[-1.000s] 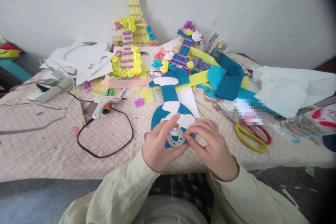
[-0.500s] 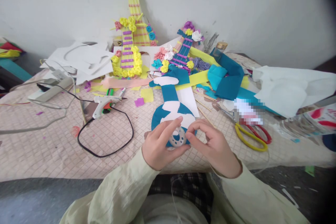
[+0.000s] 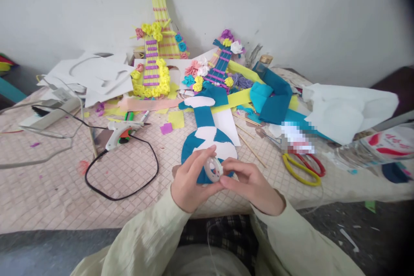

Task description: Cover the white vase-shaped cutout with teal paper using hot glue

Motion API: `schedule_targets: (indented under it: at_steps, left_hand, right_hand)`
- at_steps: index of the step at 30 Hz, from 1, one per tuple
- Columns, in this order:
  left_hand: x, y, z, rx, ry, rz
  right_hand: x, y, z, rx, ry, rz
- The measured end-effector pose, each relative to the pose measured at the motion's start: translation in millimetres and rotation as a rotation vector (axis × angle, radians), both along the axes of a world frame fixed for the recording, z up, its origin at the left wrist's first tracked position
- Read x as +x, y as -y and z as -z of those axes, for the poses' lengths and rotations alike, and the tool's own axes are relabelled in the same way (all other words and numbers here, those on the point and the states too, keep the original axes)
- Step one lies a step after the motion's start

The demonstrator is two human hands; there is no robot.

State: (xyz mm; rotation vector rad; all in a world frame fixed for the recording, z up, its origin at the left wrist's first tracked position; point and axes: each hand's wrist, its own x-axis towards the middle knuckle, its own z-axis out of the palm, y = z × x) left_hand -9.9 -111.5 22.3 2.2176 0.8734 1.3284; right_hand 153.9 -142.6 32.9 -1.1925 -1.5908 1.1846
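A small clear plastic spool (image 3: 214, 169), tilted on edge, sits above the blue-and-white cutout (image 3: 207, 138).

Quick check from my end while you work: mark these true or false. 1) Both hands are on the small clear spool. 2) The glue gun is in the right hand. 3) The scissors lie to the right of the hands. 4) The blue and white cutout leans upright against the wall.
1) True. The left hand and right hand both hold the small clear spool between their fingertips.
2) False. The glue gun lies on the table, off to the left, untouched.
3) True. The scissors, with yellow and red handles, lie right of the hands.
4) False. The blue and white cutout lies flat on the table, just beyond the hands.
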Motion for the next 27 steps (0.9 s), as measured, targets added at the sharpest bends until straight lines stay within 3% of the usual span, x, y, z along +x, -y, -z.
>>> schedule_targets:
  at_steps: [3,5,8,10,13,15,18,21,24,27]
  left_hand:
    - [0.7,-5.2,4.3,0.013,0.006,-0.005]
    - [-1.1,-9.0,7.3,0.015,-0.011,-0.018]
    - [-5.2,-13.0,10.6,-0.047,-0.02,-0.019]
    - [-6.8,-14.0,11.3,-0.134,0.013,0.002]
    - [-6.8,-14.1,9.3,-0.281,0.068,0.046]
    - [-6.6,-14.3,5.5,-0.344,0.076,0.069]
    - [-7.7,-15.5,-1.9,-0.367,0.059,0.112]
    - [-9.9,-17.2,-7.8,-0.371,0.04,0.161]
    - [-11.7,-17.9,-10.1,-0.384,0.012,0.203]
    - [-12.7,-17.5,-9.7,-0.392,-0.009,0.225]
  right_hand:
    - [3.1,-5.6,0.2,-0.045,0.059,0.001]
    - [17.1,-16.6,-0.8,0.001,0.175,0.075]
    - [56.7,-48.2,1.3,0.153,0.531,0.273]
    - [86.3,-75.6,5.5,0.133,0.797,0.365]
    - [112.2,-110.3,11.8,0.082,0.869,0.436]
    - [108.5,-119.7,12.0,0.088,0.845,0.428]
    - [76.8,-109.3,2.6,0.116,0.73,0.291]
    - [37.6,-84.2,-14.7,0.07,0.411,-0.088]
    - [12.7,-65.9,-28.6,0.056,0.26,-0.212]
    - [4.7,-60.2,-32.3,0.032,0.202,-0.25]
